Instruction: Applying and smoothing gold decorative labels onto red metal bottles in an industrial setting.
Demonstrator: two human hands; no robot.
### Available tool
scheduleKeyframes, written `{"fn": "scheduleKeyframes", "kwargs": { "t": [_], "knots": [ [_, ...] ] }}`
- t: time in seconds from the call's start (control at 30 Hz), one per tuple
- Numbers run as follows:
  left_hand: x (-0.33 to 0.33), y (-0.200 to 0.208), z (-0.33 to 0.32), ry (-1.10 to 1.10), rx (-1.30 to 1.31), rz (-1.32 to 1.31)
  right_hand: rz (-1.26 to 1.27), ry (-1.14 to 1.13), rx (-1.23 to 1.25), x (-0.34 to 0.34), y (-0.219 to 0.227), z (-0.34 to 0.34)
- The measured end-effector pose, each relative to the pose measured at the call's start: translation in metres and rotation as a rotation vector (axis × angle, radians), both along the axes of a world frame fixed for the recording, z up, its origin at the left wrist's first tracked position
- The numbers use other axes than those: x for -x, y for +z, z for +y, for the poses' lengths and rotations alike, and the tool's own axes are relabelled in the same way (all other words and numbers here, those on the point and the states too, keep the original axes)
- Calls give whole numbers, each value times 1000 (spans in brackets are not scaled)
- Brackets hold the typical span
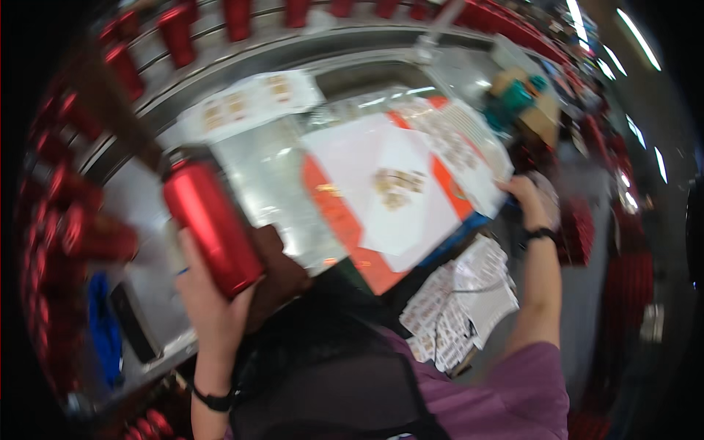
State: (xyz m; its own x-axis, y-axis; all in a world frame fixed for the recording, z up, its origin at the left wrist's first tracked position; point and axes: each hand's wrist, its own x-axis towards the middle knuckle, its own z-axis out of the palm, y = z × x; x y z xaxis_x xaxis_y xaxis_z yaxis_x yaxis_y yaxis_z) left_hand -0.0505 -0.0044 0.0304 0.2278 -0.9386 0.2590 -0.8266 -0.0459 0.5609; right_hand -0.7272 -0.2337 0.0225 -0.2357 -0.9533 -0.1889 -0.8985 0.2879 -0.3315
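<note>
My left hand (pixel 207 297) is wrapped around a shiny red metal bottle (pixel 213 224), tilted with its bare metal neck pointing up and left. Beside the bottle, a brown cloth (pixel 279 275) lies against that hand. Over at the right, my right hand (pixel 529 199) has its fingertips closed at the corner of a white printed sheet (pixel 469 158); motion blurs them somewhat. Between the hands lie white paper (pixel 337 158) and a smaller white sheet with gold-brown prints (pixel 392 227), on top of an orange-red sheet (pixel 374 271).
Red bottles (pixel 176 35) line a rack along the far and left sides. More printed sheets lie on the metal table (pixel 275 176) at the back and in a pile (pixel 458 301) near my body. Teal objects (pixel 510 106) stand at the back right. A blue item (pixel 105 330) is lower left.
</note>
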Motion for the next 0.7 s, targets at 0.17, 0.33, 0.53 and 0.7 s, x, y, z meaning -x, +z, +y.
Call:
{"fn": "scheduleKeyframes", "kwargs": {
  "t": [0.17,0.33,0.53,0.7],
  "knots": [
    [-9,-5,10,-72,52,216,254,-7,157,-52,49,11],
    [-16,-4,5,-118,30,284,64,475,426,-232,84,15],
    [-31,-8,8,-149,23,328,-854,973,54,-488,97,90],
    [-36,-6,1,-239,92,614,-1141,673,-330,-548,83,110]
  ]
}}
